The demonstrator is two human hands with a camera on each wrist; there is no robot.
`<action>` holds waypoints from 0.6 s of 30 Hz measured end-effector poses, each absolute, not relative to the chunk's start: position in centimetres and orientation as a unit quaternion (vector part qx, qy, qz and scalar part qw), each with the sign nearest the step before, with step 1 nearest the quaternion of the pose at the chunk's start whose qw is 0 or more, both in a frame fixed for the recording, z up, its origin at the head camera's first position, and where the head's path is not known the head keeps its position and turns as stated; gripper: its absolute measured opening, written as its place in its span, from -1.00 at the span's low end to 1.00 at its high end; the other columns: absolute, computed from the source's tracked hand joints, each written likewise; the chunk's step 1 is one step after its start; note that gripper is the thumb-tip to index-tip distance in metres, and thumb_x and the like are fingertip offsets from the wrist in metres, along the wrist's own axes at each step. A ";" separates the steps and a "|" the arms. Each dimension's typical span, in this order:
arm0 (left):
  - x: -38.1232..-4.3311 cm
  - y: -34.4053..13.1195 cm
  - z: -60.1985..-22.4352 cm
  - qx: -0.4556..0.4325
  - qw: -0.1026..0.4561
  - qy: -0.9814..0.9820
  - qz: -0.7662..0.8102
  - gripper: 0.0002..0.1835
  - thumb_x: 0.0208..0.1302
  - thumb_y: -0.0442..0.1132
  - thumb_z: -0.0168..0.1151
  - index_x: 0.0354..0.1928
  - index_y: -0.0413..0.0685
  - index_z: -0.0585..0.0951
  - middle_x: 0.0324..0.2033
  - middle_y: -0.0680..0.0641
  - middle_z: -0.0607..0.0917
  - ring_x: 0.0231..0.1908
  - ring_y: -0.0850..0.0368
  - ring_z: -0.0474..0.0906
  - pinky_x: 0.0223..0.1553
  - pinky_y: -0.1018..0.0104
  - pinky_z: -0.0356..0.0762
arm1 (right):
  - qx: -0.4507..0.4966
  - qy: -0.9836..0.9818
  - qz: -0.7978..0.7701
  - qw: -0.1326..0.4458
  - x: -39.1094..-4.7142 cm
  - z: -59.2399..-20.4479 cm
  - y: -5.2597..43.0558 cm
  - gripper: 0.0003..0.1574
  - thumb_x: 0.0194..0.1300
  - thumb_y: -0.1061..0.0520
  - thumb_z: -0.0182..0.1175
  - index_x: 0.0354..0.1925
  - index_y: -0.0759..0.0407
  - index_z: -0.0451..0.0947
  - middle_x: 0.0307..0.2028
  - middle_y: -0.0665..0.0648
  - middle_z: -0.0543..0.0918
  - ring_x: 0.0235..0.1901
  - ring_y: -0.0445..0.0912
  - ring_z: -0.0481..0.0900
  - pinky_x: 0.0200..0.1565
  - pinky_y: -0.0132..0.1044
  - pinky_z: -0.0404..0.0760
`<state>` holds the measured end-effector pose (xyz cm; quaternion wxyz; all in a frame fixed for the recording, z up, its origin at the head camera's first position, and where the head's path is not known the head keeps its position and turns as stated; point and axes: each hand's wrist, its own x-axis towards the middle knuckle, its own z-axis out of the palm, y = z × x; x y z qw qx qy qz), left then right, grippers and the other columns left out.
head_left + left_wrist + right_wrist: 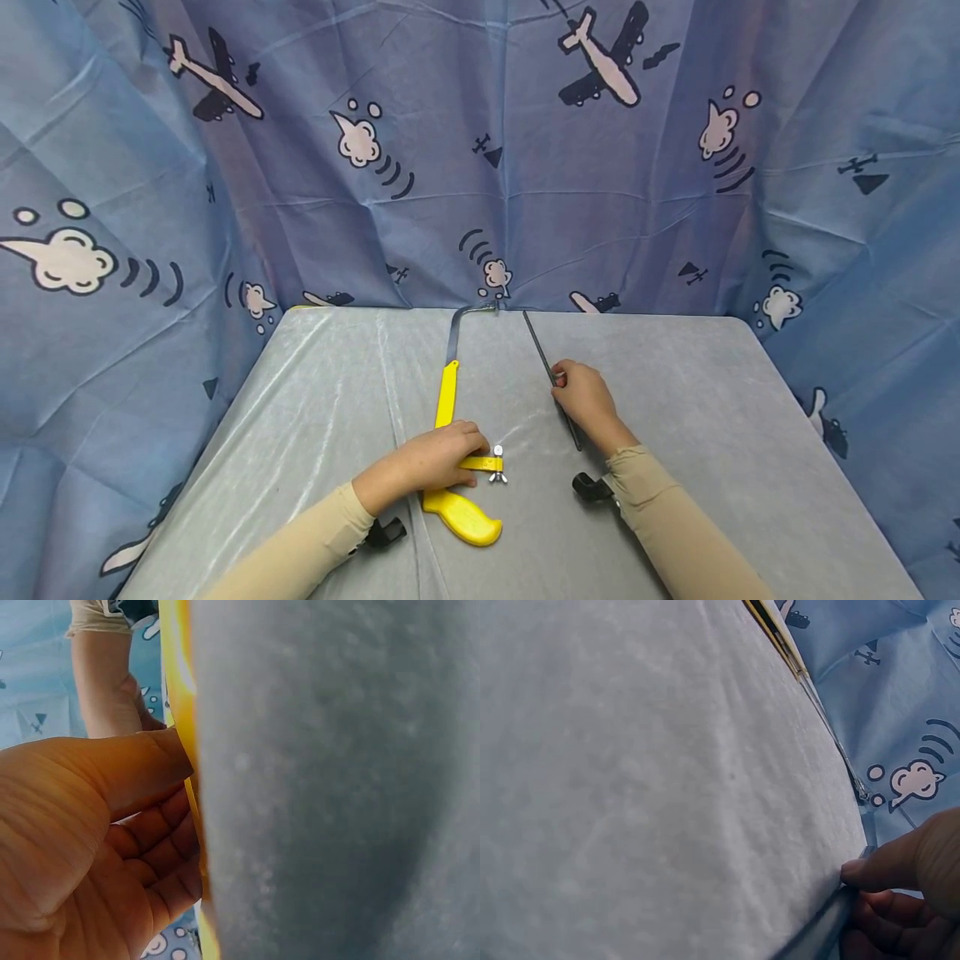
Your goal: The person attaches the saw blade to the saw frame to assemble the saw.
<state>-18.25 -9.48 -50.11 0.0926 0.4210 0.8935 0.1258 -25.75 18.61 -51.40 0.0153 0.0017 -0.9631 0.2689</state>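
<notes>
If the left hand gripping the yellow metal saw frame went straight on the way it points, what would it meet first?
Probably the thin dark rod pinched by the right hand: the left hand points across the grey cloth-covered table toward it, though the rod's height is unclear.

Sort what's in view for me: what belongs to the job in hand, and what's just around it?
In the job:
saw frame, gripped by the left hand
dark strip, pinched by the right hand

Just around:
table, underneath
curtain, behind
</notes>
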 end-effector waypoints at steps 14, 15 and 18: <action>-18.3 -9.3 -50.1 0.413 0.095 0.896 0.134 -0.72 0.21 -0.20 0.51 -0.04 0.01 0.72 -0.17 0.10 0.67 -0.15 0.29 0.55 -0.02 0.44 0.57 | -0.042 -0.907 0.415 -0.057 -25.4 -50.3 19.4 -0.27 0.24 0.29 0.40 0.34 0.34 0.44 -0.11 0.29 0.74 -0.43 -0.07 0.65 -0.48 -0.23 0.67; -18.3 -9.3 -50.0 0.412 0.097 0.896 0.134 -0.72 0.21 -0.21 0.51 -0.04 0.00 0.72 -0.17 0.10 0.67 -0.15 0.29 0.55 -0.03 0.44 0.57 | -0.046 -0.903 0.423 -0.063 -25.3 -50.3 19.4 -0.26 0.24 0.29 0.40 0.35 0.34 0.43 -0.10 0.30 0.73 -0.47 -0.09 0.63 -0.49 -0.25 0.66; -18.3 -9.2 -50.0 0.409 0.099 0.897 0.136 -0.74 0.21 -0.23 0.51 -0.06 -0.02 0.72 -0.18 0.09 0.67 -0.16 0.28 0.56 -0.04 0.44 0.58 | -0.059 -0.888 0.449 -0.080 -25.0 -50.5 19.4 -0.27 0.26 0.30 0.38 0.35 0.36 0.42 -0.10 0.30 0.72 -0.54 -0.14 0.60 -0.50 -0.26 0.66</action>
